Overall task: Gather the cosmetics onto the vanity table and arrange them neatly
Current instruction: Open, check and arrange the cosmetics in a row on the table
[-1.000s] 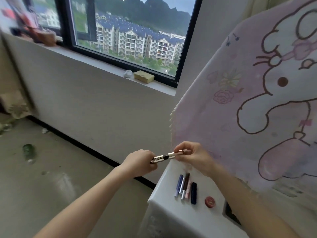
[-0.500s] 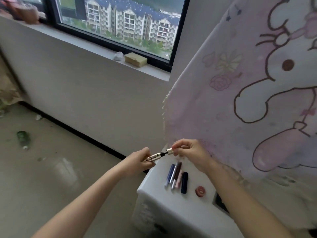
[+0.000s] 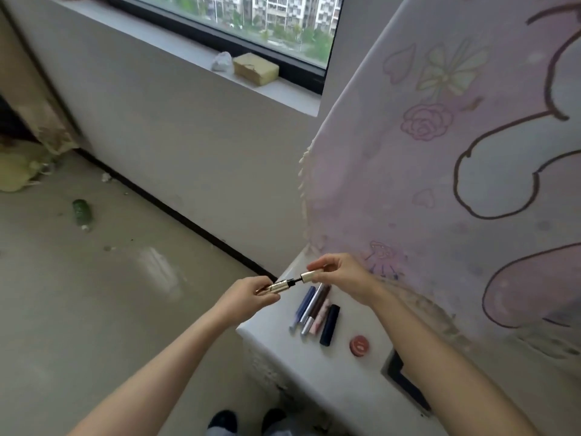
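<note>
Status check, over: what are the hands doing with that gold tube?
Left hand grips gold tube; right hand pinches its cap, pulled slightly apart. Five sticks lined on table. Nothing blocking.

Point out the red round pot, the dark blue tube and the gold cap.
Red round pot (image 3: 359,345), head view, centre of its lid.
Dark blue tube (image 3: 329,324), head view, middle of its body.
Gold cap (image 3: 309,275), head view, its side.

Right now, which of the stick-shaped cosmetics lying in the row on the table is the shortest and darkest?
The dark navy tube, at the right end of the row, next to the pink stick. It is thicker and blunter than the others.
</note>
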`<action>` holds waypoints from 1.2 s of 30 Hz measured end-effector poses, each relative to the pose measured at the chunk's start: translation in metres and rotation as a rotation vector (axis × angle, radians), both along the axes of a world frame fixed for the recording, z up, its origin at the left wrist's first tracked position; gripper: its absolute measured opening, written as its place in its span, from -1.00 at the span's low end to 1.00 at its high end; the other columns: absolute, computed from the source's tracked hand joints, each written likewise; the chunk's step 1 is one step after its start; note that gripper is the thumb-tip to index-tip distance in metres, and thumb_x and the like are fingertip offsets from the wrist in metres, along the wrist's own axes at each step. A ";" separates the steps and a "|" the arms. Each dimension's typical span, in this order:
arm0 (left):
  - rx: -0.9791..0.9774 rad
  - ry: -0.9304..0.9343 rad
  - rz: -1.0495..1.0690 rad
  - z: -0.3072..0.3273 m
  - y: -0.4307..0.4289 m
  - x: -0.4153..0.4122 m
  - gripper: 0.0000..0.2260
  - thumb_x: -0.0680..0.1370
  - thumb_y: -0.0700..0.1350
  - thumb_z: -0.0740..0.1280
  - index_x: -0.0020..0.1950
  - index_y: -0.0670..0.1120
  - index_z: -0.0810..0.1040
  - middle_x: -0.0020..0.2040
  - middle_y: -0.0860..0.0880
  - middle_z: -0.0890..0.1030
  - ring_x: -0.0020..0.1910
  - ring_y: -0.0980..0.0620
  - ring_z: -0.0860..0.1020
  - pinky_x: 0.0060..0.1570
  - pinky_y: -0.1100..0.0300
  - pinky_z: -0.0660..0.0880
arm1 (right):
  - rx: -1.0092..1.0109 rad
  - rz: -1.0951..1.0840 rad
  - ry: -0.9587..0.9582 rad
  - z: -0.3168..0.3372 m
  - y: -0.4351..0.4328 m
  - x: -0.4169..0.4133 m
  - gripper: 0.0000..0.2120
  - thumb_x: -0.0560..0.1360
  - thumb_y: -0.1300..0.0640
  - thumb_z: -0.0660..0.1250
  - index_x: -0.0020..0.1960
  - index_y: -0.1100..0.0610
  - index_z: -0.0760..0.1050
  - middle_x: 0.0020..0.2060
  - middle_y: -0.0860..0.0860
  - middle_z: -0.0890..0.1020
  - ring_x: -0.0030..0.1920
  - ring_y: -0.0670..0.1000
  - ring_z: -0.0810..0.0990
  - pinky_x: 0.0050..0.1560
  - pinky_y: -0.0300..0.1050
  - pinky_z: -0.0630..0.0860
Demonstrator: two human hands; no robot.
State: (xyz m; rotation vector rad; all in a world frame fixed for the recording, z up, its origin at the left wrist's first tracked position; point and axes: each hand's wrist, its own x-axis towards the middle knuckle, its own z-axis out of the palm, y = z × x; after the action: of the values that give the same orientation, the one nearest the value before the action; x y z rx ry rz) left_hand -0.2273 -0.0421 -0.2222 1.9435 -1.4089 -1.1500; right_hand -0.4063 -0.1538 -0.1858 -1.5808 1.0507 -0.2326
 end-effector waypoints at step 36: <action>0.179 -0.469 0.292 -0.100 -0.029 -0.071 -0.66 0.50 -0.10 0.24 0.27 -0.10 0.41 0.16 -0.10 0.46 0.19 -0.08 0.39 0.09 0.12 0.34 | -0.670 0.715 0.554 -0.109 -0.080 0.017 -0.55 0.45 0.39 0.15 0.30 0.10 0.38 0.24 0.14 0.41 0.18 0.16 0.41 0.08 -0.01 0.41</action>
State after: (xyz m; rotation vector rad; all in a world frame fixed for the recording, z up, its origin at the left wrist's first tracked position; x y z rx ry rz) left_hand -0.2981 -0.0706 -0.3223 2.5661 -1.2029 -0.7338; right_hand -0.3891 -0.2339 -0.2950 -2.6223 0.7613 0.4112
